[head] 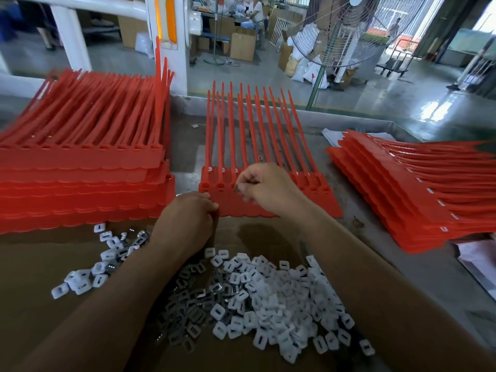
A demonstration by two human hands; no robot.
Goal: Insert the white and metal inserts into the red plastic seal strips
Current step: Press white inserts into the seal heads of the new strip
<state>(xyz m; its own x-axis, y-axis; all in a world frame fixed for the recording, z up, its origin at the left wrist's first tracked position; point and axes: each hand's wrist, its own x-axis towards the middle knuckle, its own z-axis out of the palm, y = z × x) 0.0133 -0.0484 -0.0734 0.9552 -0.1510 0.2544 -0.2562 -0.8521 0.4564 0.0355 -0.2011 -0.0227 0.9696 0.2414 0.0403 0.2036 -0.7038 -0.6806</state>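
A joined sheet of red seal strips (316,200) lies flat in the middle of the counter (389,267), tails pointing away from the person. The left hand (188,218) grips the sheet's near left corner with curled fingers. The right hand (265,186) rests over the row of strip heads, its fingers curled and its thumb and forefinger pinching a small grey piece (237,187), too blurred to identify. White inserts (281,299) and metal inserts (185,302) lie heaped on brown cardboard (40,264) just in front of the sheet, under both forearms. A tall stack of red strips (80,167) stands to the left, and a lower, fanned stack (402,189) lies to the right.
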